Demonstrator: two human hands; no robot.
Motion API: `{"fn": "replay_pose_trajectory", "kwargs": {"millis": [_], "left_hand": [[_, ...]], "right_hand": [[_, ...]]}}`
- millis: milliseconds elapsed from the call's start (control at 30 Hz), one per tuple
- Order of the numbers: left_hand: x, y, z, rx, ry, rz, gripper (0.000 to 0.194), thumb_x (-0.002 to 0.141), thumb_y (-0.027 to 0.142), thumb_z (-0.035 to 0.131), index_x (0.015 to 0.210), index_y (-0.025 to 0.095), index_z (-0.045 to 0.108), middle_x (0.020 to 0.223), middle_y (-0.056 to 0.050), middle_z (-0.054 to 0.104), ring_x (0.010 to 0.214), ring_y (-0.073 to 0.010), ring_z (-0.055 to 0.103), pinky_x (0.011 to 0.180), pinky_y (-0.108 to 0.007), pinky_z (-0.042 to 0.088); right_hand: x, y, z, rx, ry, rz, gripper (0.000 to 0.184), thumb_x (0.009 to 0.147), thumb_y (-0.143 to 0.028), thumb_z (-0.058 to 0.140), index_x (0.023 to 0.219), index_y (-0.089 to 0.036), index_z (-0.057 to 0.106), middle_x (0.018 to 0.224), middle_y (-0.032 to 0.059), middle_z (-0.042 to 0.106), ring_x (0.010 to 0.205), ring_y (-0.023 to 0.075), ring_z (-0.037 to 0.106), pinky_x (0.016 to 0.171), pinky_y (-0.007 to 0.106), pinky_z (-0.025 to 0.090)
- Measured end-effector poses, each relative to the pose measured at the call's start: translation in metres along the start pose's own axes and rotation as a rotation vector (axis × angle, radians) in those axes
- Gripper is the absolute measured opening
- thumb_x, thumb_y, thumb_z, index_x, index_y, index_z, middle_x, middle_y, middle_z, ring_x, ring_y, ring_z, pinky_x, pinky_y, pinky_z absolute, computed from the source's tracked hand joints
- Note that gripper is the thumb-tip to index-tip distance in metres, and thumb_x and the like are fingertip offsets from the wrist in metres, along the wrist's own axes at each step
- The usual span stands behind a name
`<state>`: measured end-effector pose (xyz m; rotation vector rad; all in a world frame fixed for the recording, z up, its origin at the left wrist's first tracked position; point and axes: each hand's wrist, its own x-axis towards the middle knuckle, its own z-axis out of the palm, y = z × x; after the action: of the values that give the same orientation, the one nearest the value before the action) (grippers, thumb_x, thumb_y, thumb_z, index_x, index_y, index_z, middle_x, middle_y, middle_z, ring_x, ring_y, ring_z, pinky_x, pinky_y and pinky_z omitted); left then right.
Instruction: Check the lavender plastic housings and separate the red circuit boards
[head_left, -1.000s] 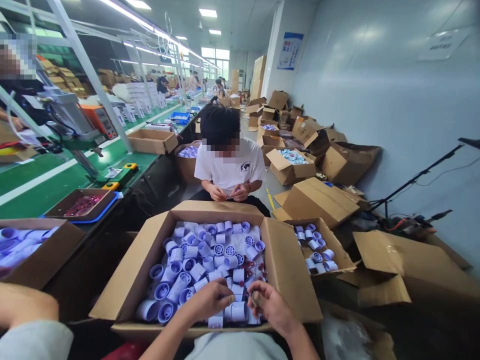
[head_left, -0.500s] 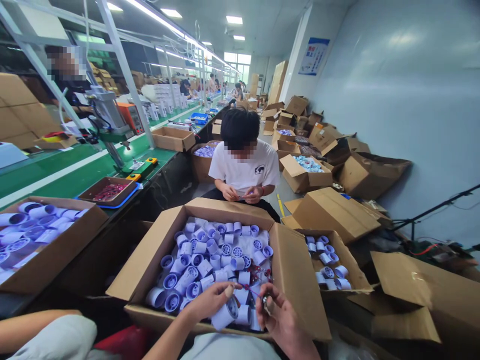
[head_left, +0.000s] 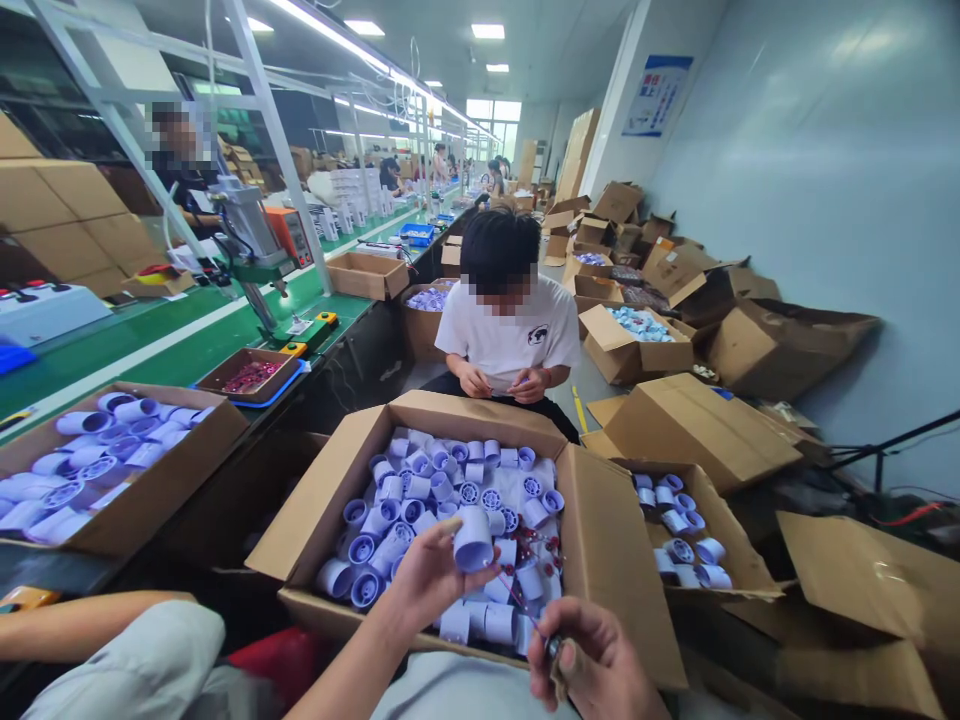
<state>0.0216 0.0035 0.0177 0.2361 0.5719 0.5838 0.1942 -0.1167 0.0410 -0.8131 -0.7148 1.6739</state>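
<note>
My left hand (head_left: 435, 575) grips a lavender plastic cup (head_left: 474, 540), its fingers round the side, above the open cardboard box (head_left: 307, 490). Lower and to the right, my right hand (head_left: 589, 655) is closed on a small dark metallic part (head_left: 553, 647), mostly hidden by the fingers. A thin reddish wire (head_left: 514, 592) stretches between the two hands; where it ends at the cup I cannot make out. Many similar lavender cups (head_left: 397, 548) lie in the box below, with small red parts on wires (head_left: 541, 548) among them on the right side.
A person in a white shirt (head_left: 506, 330) sits facing me across the box. Another box of lavender cups (head_left: 225, 425) stands left, a smaller one (head_left: 750, 560) right. A green workbench (head_left: 187, 345) carries a press (head_left: 259, 250) and a tray of red parts (head_left: 217, 385). At far left rests another arm (head_left: 82, 630).
My left hand has lifted the lavender cup from low at the box's near edge and turned it. My right hand has moved down and closer to me. The view has swung slightly left.
</note>
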Motion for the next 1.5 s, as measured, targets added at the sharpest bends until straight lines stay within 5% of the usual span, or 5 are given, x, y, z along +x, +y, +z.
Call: {"fn": "replay_pose_trajectory", "kwargs": {"millis": [300, 667, 1000, 1300, 1500], "left_hand": [[0.006, 0.000, 0.035, -0.032, 0.227, 0.031, 0.031, 0.086, 0.038, 0.055, 0.089, 0.008, 0.061, 0.083, -0.009, 0.070, 0.078, -0.0181, 0.068, 0.080, -0.029, 0.055], [0.007, -0.006, 0.041, 0.181, 0.152, 0.088, 0.029, 0.083, 0.044, 0.058, 0.090, 0.016, 0.054, 0.077, 0.000, 0.067, 0.064, -0.0118, 0.063, 0.062, -0.022, 0.051], [0.004, -0.008, 0.045, 0.344, 0.114, 0.115, 0.042, 0.071, 0.048, 0.069, 0.097, 0.022, 0.049, 0.070, 0.005, 0.056, 0.055, -0.0069, 0.053, 0.056, -0.019, 0.045], [-0.001, -0.021, 0.058, 0.358, 0.081, 0.080, 0.049, 0.063, 0.046, 0.077, 0.099, 0.022, 0.054, 0.080, 0.003, 0.057, 0.066, -0.0077, 0.052, 0.062, -0.019, 0.042], [0.001, -0.025, 0.062, 0.302, 0.072, 0.064, 0.041, 0.063, 0.044, 0.077, 0.091, 0.019, 0.060, 0.074, 0.003, 0.058, 0.065, -0.0079, 0.051, 0.061, -0.019, 0.040]], "right_hand": [[0.013, -0.006, 0.014, -0.276, 0.056, -0.042, 0.027, 0.075, -0.044, 0.068, 0.084, -0.019, 0.070, 0.073, 0.0045, 0.070, 0.067, 0.0143, 0.063, 0.067, 0.026, 0.050], [0.022, -0.001, 0.012, -0.233, 0.134, -0.024, 0.032, 0.071, -0.048, 0.070, 0.082, -0.018, 0.068, 0.073, 0.0040, 0.068, 0.062, 0.0138, 0.061, 0.060, 0.026, 0.050], [0.031, 0.006, 0.007, -0.315, 0.381, -0.041, 0.043, 0.071, -0.052, 0.068, 0.098, -0.019, 0.066, 0.086, 0.0073, 0.070, 0.075, 0.0195, 0.064, 0.067, 0.031, 0.053], [0.034, 0.015, 0.005, -1.279, 0.719, -0.650, 0.016, 0.081, -0.030, 0.056, 0.083, -0.028, 0.072, 0.094, 0.0080, 0.057, 0.086, 0.0229, 0.052, 0.076, 0.039, 0.047], [0.031, 0.012, 0.007, -1.511, 0.731, -0.709, 0.020, 0.086, -0.031, 0.052, 0.092, -0.026, 0.070, 0.101, 0.0090, 0.059, 0.089, 0.0240, 0.050, 0.080, 0.042, 0.044]]}}
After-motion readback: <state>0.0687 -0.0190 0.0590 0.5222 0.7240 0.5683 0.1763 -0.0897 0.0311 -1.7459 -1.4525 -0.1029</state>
